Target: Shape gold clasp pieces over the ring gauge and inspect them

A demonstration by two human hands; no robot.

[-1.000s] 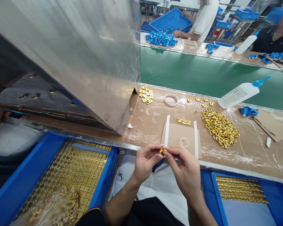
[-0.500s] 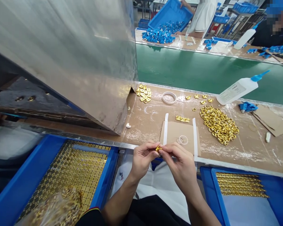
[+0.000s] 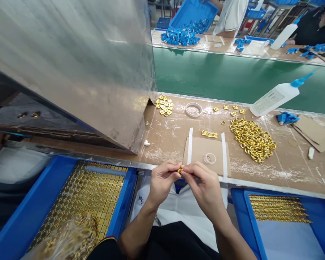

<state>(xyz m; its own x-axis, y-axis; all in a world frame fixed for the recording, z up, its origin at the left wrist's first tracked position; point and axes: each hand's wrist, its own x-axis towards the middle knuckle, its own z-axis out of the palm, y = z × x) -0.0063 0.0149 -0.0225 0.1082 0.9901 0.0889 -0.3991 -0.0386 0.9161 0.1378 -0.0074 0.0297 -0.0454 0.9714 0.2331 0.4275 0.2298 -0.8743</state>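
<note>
Between the fingertips of both hands is a small gold metal piece [image 3: 180, 170], mostly covered by the fingers; its exact kind does not show. My left hand [image 3: 164, 179] pinches it from the left, and my right hand [image 3: 203, 184] from the right, just off the table's front edge. Beyond them lies a taped cardboard pad [image 3: 200, 144] with clear rings [image 3: 209, 158] on it. Behind these, a short row of gold pieces [image 3: 209, 134] touches the pad's far edge. A heap of gold rings [image 3: 253, 141] lies to the right.
A large metal housing [image 3: 97, 72] blocks the left. Gold square pieces [image 3: 164, 105], a tape roll [image 3: 194, 109] and a glue bottle [image 3: 274, 99] stand farther back. Blue trays [image 3: 119, 209] [image 3: 256, 231] of gold parts flank my lap. A green belt [image 3: 219, 72] separates co-workers opposite.
The view has shifted slightly. Both hands keep their pinch on the gold piece, which seems turned a little. Across the belt, the co-worker's tilted blue tray has moved slightly.
</note>
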